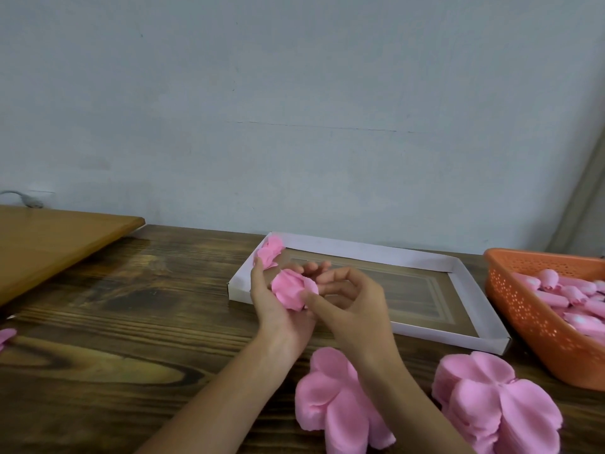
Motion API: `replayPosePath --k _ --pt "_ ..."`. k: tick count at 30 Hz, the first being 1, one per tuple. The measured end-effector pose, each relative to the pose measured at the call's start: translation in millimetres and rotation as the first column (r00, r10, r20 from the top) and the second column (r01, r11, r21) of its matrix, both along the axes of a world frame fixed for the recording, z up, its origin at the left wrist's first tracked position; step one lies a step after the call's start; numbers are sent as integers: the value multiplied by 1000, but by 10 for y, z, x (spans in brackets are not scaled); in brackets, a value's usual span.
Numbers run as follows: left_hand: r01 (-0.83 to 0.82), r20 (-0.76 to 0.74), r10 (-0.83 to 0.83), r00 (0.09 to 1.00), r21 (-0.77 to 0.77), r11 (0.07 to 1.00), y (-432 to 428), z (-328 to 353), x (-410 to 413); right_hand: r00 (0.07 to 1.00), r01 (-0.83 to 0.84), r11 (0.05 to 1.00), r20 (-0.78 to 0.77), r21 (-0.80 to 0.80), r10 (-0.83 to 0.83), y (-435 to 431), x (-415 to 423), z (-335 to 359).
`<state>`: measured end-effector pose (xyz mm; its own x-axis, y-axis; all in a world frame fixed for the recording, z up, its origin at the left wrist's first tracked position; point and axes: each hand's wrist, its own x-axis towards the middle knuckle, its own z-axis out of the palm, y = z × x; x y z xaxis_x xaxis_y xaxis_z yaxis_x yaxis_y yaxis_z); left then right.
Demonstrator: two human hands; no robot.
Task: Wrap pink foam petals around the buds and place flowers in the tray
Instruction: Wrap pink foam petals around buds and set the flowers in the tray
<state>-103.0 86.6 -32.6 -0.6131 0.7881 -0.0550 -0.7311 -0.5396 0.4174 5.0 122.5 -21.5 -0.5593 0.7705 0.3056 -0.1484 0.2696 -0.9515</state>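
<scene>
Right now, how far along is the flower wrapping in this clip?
Done: one wrapped flower sits in the far left corner of the tray. In hand: the left hand holds a second flower while the right hand pinches its edge. Left: many buds in the orange basket, two petal stacks.

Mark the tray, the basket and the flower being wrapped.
tray [360, 250], head view, far white wall.
basket [523, 309], head view, orange perforated side wall.
flower [289, 290], head view, outer pink petal.

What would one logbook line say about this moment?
step: wrapping | left hand: holds flower | right hand: thumb presses it | tray: one finished flower in far-left corner | basket: buds waiting
</scene>
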Motion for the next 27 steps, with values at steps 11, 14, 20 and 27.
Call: replayPosePath --k 11,14,20,27 --pt "48 -49 -44 998 80 996 -7 -1 28 993 102 966 32 239 -113 -97 -19 -69" --pt "50 -53 -45 998 93 994 -9 -7 16 986 141 938 43 316 -163 -106 -26 -88" --pt "23 -90 -18 996 59 998 -14 -11 -18 994 79 925 42 371 -102 -121 -19 -68" --pt "32 -131 -29 991 20 999 -32 11 -50 988 90 833 54 546 -142 -166 -5 -80"
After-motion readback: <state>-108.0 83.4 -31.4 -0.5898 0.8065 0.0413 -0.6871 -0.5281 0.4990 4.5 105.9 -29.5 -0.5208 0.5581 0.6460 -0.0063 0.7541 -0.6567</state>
